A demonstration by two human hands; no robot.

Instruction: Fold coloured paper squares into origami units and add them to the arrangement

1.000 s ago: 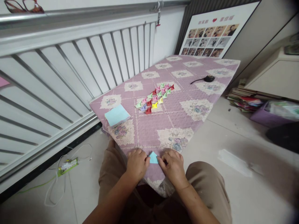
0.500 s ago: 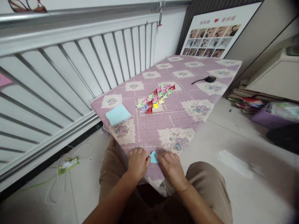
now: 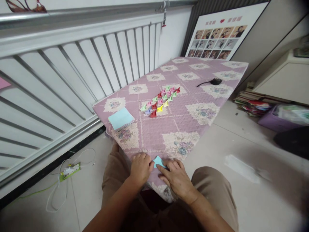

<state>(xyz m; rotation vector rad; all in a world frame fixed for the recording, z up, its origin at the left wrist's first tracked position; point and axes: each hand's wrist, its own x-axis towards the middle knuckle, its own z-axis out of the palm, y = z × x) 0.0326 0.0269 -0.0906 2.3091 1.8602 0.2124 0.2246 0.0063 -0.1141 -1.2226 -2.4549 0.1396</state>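
A small folded piece of light blue paper [image 3: 158, 161] lies at the near corner of the table, between my hands. My left hand [image 3: 142, 168] has its fingers curled, with thumb and forefinger pinching the paper's left corner. Over the right side, my right hand [image 3: 175, 175] has its fingers apart, and the extended forefinger presses on the paper's lower edge. Farther up the table sit several small folded paper shapes [image 3: 160, 101] in red, pink, green, yellow and purple, set in slanting rows. A stack of light blue paper sheets [image 3: 121, 119] rests near the table's left edge.
The table carries a purple flowered cloth [image 3: 154, 135]. A black object with a cord [image 3: 216, 81] lies toward its far right. A white radiator [image 3: 96, 71] runs along the left side. On the floor at left is a power strip [image 3: 70, 170] with cables.
My right hand has opened from its grip at the paper's right corner, and its forefinger now reaches onto the lower edge. My left hand keeps its hold. The view has shifted slightly.
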